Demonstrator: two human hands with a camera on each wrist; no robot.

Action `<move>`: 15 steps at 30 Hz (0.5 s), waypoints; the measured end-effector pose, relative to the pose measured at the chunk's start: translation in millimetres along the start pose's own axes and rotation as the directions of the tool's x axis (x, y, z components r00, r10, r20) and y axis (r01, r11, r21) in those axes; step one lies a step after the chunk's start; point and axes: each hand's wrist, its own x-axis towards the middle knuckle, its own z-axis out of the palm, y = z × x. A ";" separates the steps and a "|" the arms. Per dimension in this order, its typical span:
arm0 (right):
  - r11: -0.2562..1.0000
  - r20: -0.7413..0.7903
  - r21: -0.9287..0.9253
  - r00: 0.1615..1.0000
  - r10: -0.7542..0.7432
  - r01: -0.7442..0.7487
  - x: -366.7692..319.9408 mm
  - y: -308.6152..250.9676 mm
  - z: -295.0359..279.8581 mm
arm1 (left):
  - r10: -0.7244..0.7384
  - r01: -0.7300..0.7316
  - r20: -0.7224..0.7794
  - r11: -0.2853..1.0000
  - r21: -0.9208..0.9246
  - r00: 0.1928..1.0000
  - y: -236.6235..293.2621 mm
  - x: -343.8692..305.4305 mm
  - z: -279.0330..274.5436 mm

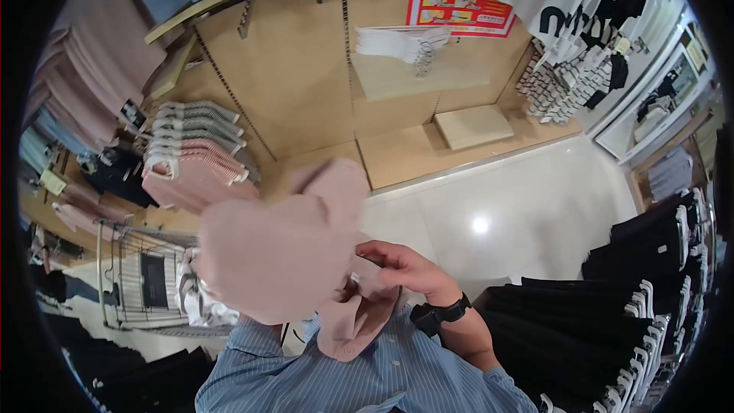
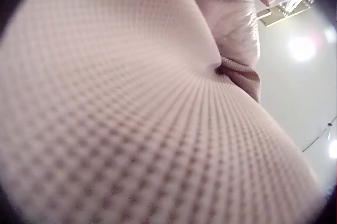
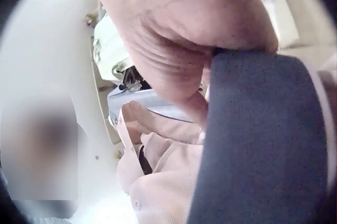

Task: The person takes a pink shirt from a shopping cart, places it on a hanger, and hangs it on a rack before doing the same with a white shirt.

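Note:
A pale pink buttoned knit top point(image 1: 275, 260) hangs bunched in front of the striped blue shirt, partly blurred. My right hand point(image 1: 413, 268) pinches its gathered upper part between thumb and fingers. The right wrist view shows this hand point(image 3: 195, 50) over a dark grey-blue fabric panel point(image 3: 258, 140) with a pale pink edge; the buttoned placket point(image 3: 129, 142) hangs beside it. The top covers my left hand in the head view. In the left wrist view the heel of that hand point(image 2: 231, 29) shows, with pink fabric point(image 2: 131, 103) drawn into folds against it and the fingers hidden.
A wire shopping cart point(image 1: 122, 275) with white items stands at left, below a rack of striped tops point(image 1: 195, 160). Black garments point(image 1: 566, 329) on white hangers line the right. White hangers point(image 1: 401, 42) hang on the wooden wall above a low platform point(image 1: 474, 126).

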 end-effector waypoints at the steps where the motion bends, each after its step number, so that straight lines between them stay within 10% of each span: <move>1: 0.995 -0.119 -0.095 0.993 0.018 -0.029 7.1 -5.9 -4.2 | -0.022 0.022 -0.006 0.999 -0.026 1.000 -9.3 7.3 -5.9; 6: 0.812 -0.678 -0.560 0.653 -0.337 -0.162 35.9 -30.6 -54.6 | -0.070 0.069 -0.010 0.996 -0.056 0.998 -31.8 61.2 -53.3; 9: 0.671 -0.669 -0.727 0.369 -0.645 -0.146 45.1 -67.4 -80.8 | -0.143 0.145 -0.040 0.989 0.036 0.989 -29.4 88.3 -86.9; 12: 0.688 -0.657 -0.726 0.283 -0.699 0.015 69.4 -100.7 -88.6 | -0.480 0.510 -0.173 0.810 0.288 0.860 -21.7 111.8 -110.4; 15: 0.660 -0.621 -0.749 0.401 -0.673 -0.053 103.6 -101.6 -92.9 | -0.524 0.561 -0.221 0.687 0.462 0.823 -44.1 133.0 -132.9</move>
